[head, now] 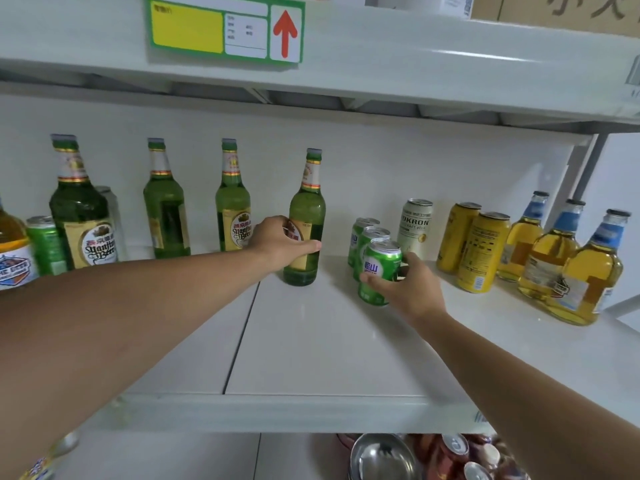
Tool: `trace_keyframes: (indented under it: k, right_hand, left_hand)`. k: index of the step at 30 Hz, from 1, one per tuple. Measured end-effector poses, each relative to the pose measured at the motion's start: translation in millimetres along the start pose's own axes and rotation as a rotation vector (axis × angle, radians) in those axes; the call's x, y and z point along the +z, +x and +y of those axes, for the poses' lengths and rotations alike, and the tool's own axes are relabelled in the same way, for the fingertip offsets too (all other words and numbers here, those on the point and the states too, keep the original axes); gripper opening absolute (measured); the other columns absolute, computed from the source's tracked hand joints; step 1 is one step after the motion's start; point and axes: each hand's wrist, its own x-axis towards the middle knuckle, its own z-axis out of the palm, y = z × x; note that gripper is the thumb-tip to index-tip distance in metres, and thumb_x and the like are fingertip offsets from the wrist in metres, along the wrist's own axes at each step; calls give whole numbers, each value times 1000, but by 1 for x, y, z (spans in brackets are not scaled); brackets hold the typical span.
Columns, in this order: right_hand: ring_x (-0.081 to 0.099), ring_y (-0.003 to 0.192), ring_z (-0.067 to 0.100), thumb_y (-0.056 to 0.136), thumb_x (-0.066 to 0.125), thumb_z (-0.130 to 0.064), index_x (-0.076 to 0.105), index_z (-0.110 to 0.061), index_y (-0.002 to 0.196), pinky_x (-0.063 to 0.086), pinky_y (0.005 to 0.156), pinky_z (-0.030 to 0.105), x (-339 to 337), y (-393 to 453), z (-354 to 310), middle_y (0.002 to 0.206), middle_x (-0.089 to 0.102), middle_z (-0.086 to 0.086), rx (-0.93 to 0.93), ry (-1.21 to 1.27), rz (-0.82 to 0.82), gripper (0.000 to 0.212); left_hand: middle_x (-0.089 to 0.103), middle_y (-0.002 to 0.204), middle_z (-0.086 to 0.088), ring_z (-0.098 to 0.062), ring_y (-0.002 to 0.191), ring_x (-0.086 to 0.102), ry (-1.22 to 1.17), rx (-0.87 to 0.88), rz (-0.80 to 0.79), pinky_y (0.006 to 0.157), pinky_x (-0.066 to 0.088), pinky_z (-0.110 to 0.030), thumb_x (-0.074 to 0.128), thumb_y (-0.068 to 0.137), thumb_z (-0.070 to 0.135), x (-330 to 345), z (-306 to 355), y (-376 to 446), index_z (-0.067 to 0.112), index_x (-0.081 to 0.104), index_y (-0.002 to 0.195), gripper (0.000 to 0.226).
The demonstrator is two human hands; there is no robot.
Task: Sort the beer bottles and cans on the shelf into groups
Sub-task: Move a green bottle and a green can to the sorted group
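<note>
Green bottle (304, 233) in left fingers (308, 245), right fingers (372, 282) seemingly gripping green can (379, 271).

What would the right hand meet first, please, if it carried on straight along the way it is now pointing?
The right hand already grips the front green can. Pushing on toward the back left, that can would probably meet the second green can right behind it, though depth is hard to judge.

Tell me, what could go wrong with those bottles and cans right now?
The left hand holds a tall green bottle low on its body; moved fast, it might tip. The right hand holds the front green can, which looks pressed against the two green cans behind it, so a pull could knock them.
</note>
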Motion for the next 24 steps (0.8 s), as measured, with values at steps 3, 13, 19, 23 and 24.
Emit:
trace_keyframes:
  k: [3, 13, 19, 23, 24]
  right_hand:
    - [73, 99, 14, 68, 95, -58, 61, -26, 133, 65, 86, 42, 1, 0, 2, 113, 75, -5, -9, 5, -6, 81]
    - [72, 95, 5, 68, 95, -59, 60, -35, 124, 65, 82, 36, -1, 2, 6, 109, 75, -12, -19, 21, -34, 71]
    - [72, 95, 1, 70, 92, -63, 65, -33, 131, 62, 79, 28, -1, -1, 9, 107, 76, -15, -34, 9, -48, 73]
    - [71, 97, 1, 71, 88, -68, 69, -32, 128, 59, 80, 25, -3, -4, 8, 109, 77, -14, -37, -55, -77, 70]
    - [71, 98, 3, 72, 87, -69, 69, -31, 128, 58, 81, 25, -5, -5, 7, 110, 76, -14, -35, -89, -92, 70]
  left_hand:
    - [78, 101, 8, -17, 100, 73, 22, -14, -9, 92, 62, -38, 92, 69, 65, 6, -4, 11, 26, 76, 101, 53]
    - [76, 115, 2, -23, 110, 72, -22, -28, -48, 100, 61, -43, 91, 65, 68, 20, -11, 47, 24, 73, 118, 71]
    - [76, 119, 1, -25, 112, 71, -41, -29, -77, 101, 60, -44, 92, 71, 63, 26, -9, 53, 24, 72, 123, 68]
    - [75, 122, 0, -25, 114, 71, 36, -8, -131, 102, 59, -44, 90, 69, 67, 19, -10, 47, 23, 70, 128, 76]
    - [75, 124, -2, -26, 115, 70, 90, 20, -158, 101, 59, -42, 88, 74, 66, 17, -10, 43, 22, 68, 130, 75]
